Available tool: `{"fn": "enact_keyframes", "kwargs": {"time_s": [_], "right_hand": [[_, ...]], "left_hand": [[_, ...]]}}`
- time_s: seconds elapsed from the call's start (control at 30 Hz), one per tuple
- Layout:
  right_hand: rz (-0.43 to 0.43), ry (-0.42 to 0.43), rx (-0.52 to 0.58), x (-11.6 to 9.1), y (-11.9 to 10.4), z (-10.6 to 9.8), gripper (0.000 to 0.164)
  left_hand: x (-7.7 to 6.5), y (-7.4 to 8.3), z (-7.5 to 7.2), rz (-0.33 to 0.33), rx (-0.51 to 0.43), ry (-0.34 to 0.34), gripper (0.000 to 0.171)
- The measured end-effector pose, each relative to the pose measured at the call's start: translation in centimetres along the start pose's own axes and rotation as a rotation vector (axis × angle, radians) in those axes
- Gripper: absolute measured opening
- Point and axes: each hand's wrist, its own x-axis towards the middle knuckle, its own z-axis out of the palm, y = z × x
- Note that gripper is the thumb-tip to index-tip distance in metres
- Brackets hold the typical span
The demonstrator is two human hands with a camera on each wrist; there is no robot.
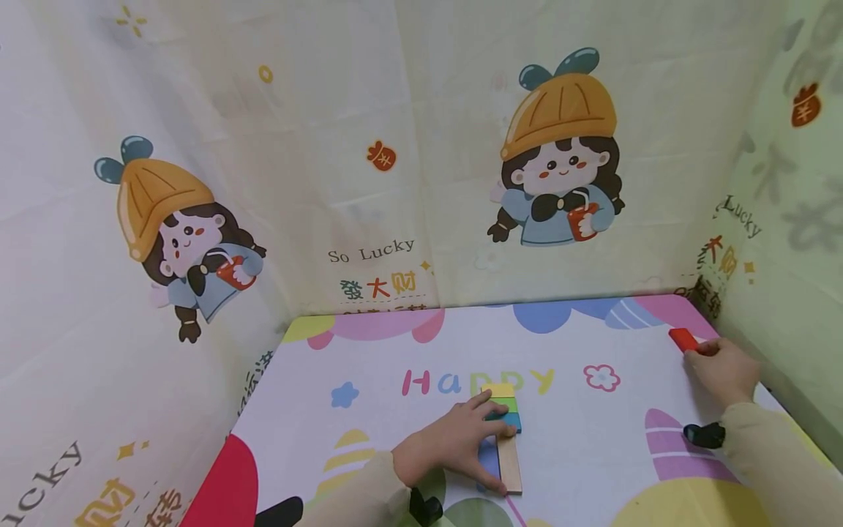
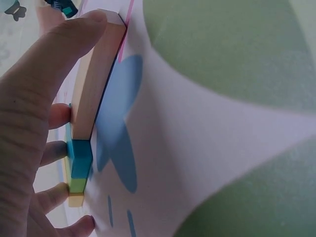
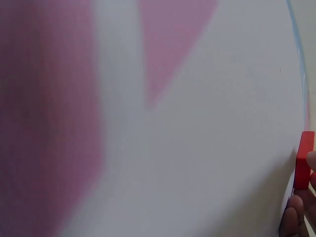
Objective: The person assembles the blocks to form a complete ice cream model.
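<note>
A row of blocks lies end to end on the table: a long plain wooden block (image 1: pixel 510 468) nearest me, then a blue block (image 1: pixel 514 422), a green block (image 1: pixel 508 404) and a yellow block (image 1: pixel 497 389) at the far end. My left hand (image 1: pixel 454 439) spreads over the row. Its thumb (image 2: pixel 74 37) touches the near end of the wooden block, and the other fingers lie along the blocks' side. At the far right, my right hand (image 1: pixel 727 369) pinches a red block (image 1: pixel 683 339) between thumb and fingers. Part of that hand falls outside the right wrist view.
The white table mat (image 1: pixel 579 439) carries printed shapes and the word Happy. Patterned cloth (image 1: pixel 454 183) rises behind the table and along both sides. A dark strap end (image 1: pixel 703 435) shows at my right cuff, another (image 1: pixel 426 506) at my left.
</note>
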Motion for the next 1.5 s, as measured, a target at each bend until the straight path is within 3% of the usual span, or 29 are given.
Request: {"fn": "enact_keyframes", "kwargs": {"time_s": [0.6,1.5], "right_hand": [[-0.162,-0.008,-0.034,-1.1,-2.5,3.0,0.034],[-0.186,-0.170,0.028,-2.7,-6.9,6.5,0.036]], "left_hand": [[0.3,0.0,0.3,0.008,0.014,-0.010,0.080],[0.1,0.0,0.2,0.009,0.004,-0.004,0.079]]}}
